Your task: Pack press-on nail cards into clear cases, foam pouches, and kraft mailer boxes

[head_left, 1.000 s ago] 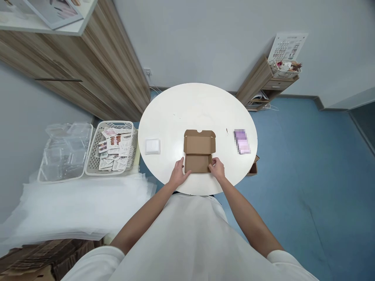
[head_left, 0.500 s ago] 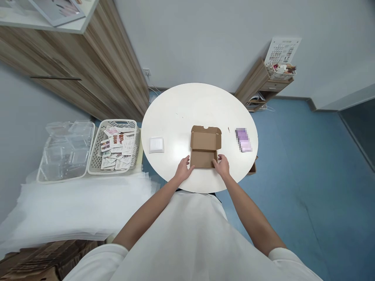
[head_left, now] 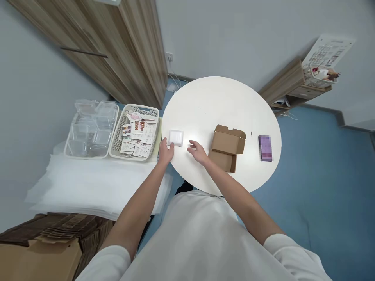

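Observation:
On the left part of the round white table lies a small square white packet. My left hand is at its left side, thumb and fingers apart, close to the packet's edge. Right of the packet, my right hand hovers with its fingers spread and nothing in them. An unfolded-lid brown cardboard box stands open behind my right forearm, turned a little on the table. A purple item, blurred by pixels, lies near the table's right edge.
Left of the table, a white basket holds printed cards; beside it another basket holds clear plastic boxes. White foam sheets lie in front, with folded cardboard below. A wooden cabinet and small shelf stand behind.
Both hands have left the cardboard box and moved left to the white packet. The box now sits turned at an angle. The view has shifted to the left.

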Motion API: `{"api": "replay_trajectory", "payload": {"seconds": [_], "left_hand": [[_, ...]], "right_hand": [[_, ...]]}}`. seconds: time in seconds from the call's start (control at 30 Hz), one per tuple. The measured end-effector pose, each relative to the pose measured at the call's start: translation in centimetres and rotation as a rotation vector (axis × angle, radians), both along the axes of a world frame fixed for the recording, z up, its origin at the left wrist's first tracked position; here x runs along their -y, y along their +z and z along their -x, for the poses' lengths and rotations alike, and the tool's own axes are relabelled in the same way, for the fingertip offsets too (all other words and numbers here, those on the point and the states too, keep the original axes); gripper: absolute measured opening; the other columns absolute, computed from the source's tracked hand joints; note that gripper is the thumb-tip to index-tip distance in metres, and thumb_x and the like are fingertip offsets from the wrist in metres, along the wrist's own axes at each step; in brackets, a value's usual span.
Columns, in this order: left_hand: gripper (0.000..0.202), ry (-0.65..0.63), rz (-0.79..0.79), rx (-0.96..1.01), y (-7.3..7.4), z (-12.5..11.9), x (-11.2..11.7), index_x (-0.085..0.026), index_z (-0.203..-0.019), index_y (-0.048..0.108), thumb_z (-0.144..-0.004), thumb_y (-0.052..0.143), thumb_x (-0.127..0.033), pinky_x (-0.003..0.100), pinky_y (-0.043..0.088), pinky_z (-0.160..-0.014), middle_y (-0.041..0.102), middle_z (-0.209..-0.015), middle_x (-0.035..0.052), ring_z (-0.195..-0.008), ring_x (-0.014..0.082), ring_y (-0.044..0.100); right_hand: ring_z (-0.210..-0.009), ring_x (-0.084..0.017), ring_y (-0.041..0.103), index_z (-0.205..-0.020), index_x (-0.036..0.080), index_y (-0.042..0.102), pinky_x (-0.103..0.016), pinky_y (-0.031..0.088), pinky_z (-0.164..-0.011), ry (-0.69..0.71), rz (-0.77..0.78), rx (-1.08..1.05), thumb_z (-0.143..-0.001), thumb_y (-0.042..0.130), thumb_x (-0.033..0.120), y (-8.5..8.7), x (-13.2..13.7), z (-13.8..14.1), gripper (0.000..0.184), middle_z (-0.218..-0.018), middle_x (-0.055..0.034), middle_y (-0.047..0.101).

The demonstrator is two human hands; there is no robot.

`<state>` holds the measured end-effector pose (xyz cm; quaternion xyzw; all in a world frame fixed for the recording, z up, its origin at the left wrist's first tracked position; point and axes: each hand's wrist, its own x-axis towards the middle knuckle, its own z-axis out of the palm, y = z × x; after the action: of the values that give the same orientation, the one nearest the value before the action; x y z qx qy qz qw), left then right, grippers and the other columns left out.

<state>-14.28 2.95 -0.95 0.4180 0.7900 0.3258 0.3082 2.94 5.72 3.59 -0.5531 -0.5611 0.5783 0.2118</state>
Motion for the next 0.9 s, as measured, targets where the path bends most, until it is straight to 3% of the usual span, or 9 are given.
{"api": "replay_trajectory", "payload": {"seconds": [0.1,0.2,0.4,0.5,0.63,0.77,0.9], "left_hand": [[0.051,0.027,0.053,0.091,-0.6,1.0,-1.6,-0.013,-0.128,0.036,-0.081,0.044,-0.033,0.036,0.036,-0.096,0.041,-0.127,0.0145,-0.107,0.0223,0.05],[0.046,0.017,0.036,0.091,-1.2,1.5,-2.4,-0.012,-0.123,0.045,-0.079,0.046,-0.028,0.035,0.037,-0.095,0.047,-0.123,0.0138,-0.097,0.0196,0.055],[0.041,0.054,0.034,0.212,-2.4,0.9,-1.6,-0.013,-0.114,0.054,-0.074,0.052,-0.021,0.035,0.045,-0.086,0.061,-0.102,0.009,-0.086,0.0163,0.058],[0.043,0.059,-0.011,0.305,-1.8,-0.5,-0.3,-0.015,-0.114,0.054,-0.072,0.055,-0.023,0.033,0.048,-0.08,0.061,-0.101,0.0083,-0.082,0.0147,0.059],[0.044,0.019,-0.098,0.329,0.7,-4.1,1.5,-0.017,-0.114,0.054,-0.072,0.057,-0.028,0.03,0.051,-0.073,0.059,-0.102,0.008,-0.085,0.015,0.058],[0.043,-0.142,-0.145,0.315,3.1,-9.7,2.7,-0.017,-0.114,0.054,-0.074,0.055,-0.031,0.027,0.052,-0.066,0.058,-0.101,0.0082,-0.084,0.0151,0.056],[0.039,-0.361,-0.128,0.196,4.2,-15.1,3.3,-0.019,-0.116,0.052,-0.077,0.05,-0.027,0.027,0.05,-0.067,0.058,-0.098,0.0073,-0.084,0.0156,0.056]], "right_hand": [[-0.118,-0.02,0.04,-0.127,0.026,0.036,-0.034,0.041,-0.089,-0.066,0.201,-0.157,-0.073,0.053,0.035,-1.6,-1.7,2.4,0.057,-0.136,-0.0045,0.033],[-0.116,-0.018,0.042,-0.127,0.027,0.035,-0.034,0.042,-0.088,-0.133,0.304,-0.222,-0.074,0.051,0.031,-3.0,-2.5,4.0,0.056,-0.136,-0.0028,0.035],[-0.101,-0.015,0.054,-0.121,0.019,0.046,-0.031,0.043,-0.087,-0.205,0.267,-0.252,-0.071,0.052,0.019,-3.9,-1.9,3.9,0.051,-0.12,-0.0052,0.053],[-0.097,-0.015,0.056,-0.117,0.019,0.051,-0.03,0.045,-0.086,-0.219,0.188,-0.221,-0.071,0.052,0.02,-2.8,-0.8,2.0,0.046,-0.116,-0.0048,0.056],[-0.097,-0.015,0.056,-0.11,0.024,0.056,-0.03,0.045,-0.086,-0.241,0.032,-0.173,-0.072,0.053,0.024,-0.5,1.4,-2.3,0.039,-0.117,-0.0019,0.056],[-0.098,-0.018,0.057,-0.112,0.02,0.055,-0.033,0.045,-0.089,-0.335,-0.061,-0.169,-0.072,0.055,0.028,1.0,4.1,-8.1,0.041,-0.115,-0.0062,0.057],[-0.1,-0.019,0.057,-0.111,0.018,0.055,-0.035,0.046,-0.089,-0.434,-0.087,-0.099,-0.071,0.055,0.027,1.0,6.1,-13.7,0.041,-0.114,-0.0082,0.057]]}}
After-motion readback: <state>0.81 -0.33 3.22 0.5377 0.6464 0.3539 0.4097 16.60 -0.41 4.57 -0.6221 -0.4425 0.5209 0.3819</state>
